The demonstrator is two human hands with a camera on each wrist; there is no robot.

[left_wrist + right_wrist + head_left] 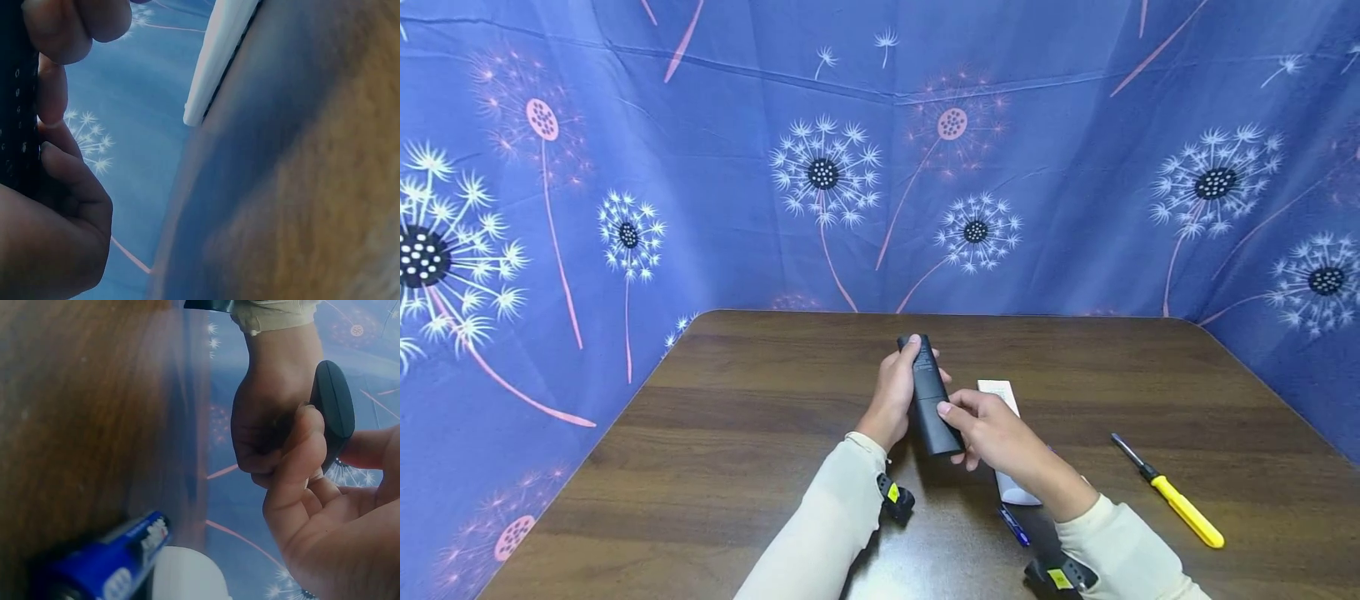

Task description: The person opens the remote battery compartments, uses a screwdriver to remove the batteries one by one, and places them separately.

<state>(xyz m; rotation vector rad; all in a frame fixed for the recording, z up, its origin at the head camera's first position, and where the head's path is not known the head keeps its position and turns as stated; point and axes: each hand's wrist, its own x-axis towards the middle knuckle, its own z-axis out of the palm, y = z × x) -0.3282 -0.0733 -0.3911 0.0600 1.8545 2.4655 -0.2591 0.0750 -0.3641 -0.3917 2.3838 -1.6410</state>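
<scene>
While its printed back faces upward, black remote control stays above wooden tabletop: left hand grips the far end, apparently for steadiness; right hand pinches the near end, thumb on the back. By right forearm: white oblong device, blue battery. Farther right, well apart: yellow-handled screwdriver.

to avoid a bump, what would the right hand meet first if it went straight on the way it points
The black remote, which the right hand already grips near one end. Beyond it, the left hand seems next, though depth is unclear.
</scene>
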